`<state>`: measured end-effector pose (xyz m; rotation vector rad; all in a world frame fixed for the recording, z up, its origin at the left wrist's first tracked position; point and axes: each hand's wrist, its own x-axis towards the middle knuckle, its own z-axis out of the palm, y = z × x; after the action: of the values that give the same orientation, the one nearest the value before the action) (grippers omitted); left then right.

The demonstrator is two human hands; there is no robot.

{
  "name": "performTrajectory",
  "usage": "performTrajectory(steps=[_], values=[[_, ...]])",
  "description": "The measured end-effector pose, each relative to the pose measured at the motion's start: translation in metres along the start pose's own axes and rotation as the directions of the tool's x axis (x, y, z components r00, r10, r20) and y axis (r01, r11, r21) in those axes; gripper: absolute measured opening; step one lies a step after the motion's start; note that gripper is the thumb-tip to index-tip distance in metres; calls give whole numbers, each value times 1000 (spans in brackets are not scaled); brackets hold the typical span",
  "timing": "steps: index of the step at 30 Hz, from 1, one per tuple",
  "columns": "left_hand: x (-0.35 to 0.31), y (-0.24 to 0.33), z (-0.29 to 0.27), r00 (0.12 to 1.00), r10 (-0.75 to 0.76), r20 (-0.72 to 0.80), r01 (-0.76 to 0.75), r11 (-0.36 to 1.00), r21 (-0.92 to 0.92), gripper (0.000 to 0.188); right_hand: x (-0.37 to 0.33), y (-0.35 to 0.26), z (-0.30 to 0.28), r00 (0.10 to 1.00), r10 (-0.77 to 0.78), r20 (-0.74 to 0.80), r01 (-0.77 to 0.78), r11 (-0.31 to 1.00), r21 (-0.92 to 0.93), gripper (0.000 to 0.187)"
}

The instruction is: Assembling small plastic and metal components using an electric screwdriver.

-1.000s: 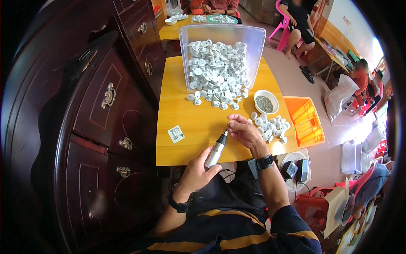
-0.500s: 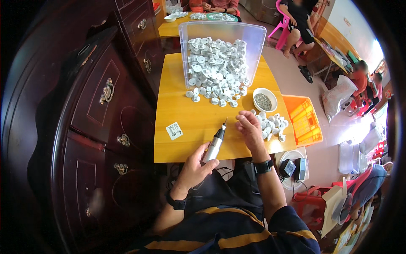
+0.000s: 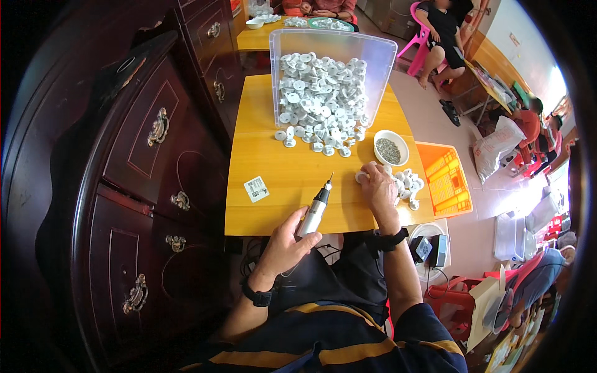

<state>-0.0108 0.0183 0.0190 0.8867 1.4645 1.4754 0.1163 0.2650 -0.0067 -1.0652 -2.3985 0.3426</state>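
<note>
My left hand is wrapped round an electric screwdriver, silver with a black nose, its thin bit pointing up and away over the table. My right hand reaches into the small heap of white round plastic parts at the table's right side. Its fingers are curled down on a white round part at the heap's left edge; the fingertips are partly hidden. Just beyond stands a white bowl of tiny grey metal pieces, likely screws.
A clear plastic bin lies tipped toward me, spilling many white parts onto the yellow table. A printed square card lies at left. An orange crate stands at right, dark wooden cabinets at left. Other people sit farther off.
My right hand has moved right and down from near the screwdriver's tip onto the heap of white parts. My left hand keeps the screwdriver in nearly the same place.
</note>
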Motion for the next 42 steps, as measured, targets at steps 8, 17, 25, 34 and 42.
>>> performTrajectory(steps=[8, 17, 25, 34, 42], values=[[-1, 0, -1, 997, -40, 72, 40, 999, -1, 62, -4, -16, 0, 999, -13, -41, 26, 937, 347, 16], [-1, -1, 0, 996, -44, 77, 39, 998, 56, 60, -20, -18, 31, 956, 145, 256, -294, 488, 822, 23], [-1, -9, 1, 998, 26, 50, -34, 985, 168, 59, -25, -31, 25, 929, 164, 331, -369, 419, 830, 22], [1, -14, 3, 995, 99, 17, -101, 983, 153, 58, -27, -31, 28, 924, 164, 345, -382, 361, 851, 22], [1, -7, 0, 996, -29, 84, 19, 992, 127, 61, -27, -31, 29, 929, 153, 338, -371, 357, 857, 21]])
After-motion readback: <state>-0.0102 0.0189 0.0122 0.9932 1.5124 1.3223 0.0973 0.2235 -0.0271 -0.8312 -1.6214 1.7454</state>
